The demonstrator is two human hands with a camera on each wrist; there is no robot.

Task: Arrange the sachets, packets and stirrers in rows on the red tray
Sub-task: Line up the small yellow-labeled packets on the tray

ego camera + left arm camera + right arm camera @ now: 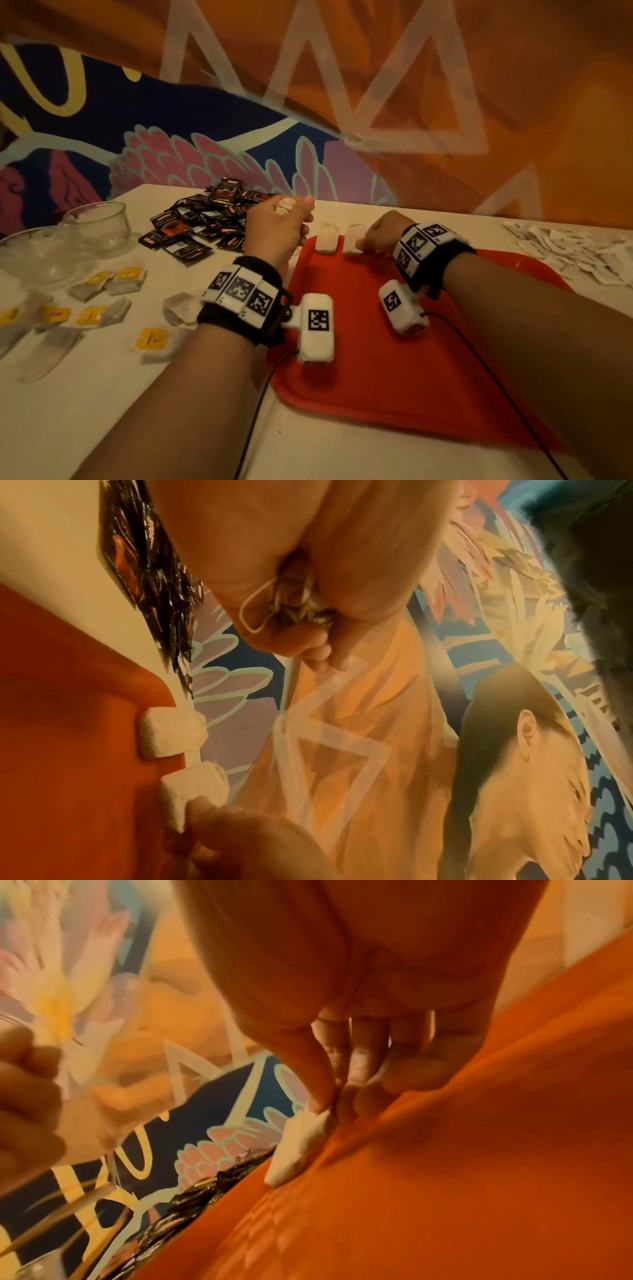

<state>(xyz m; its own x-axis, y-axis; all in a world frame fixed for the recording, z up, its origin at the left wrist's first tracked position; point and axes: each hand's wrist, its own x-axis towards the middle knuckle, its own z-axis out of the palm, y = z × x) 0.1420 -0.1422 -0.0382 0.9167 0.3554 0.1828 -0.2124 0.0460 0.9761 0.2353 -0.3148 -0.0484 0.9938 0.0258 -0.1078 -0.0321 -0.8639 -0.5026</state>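
Observation:
The red tray lies in front of me on the table. Two white sachets lie side by side on its far rim. The left sachet lies free. My right hand pinches the near end of the right sachet between thumb and fingers. My left hand hovers over the tray's far left corner as a fist. It grips a bunch of white sachets, and a thin string loop hangs out of it.
A pile of black packets lies beyond the tray's left corner. Two glass bowls stand at the far left. Tea bags with yellow tags are scattered on the left. A heap of white sachets lies at the right. A painted wall rises behind the table.

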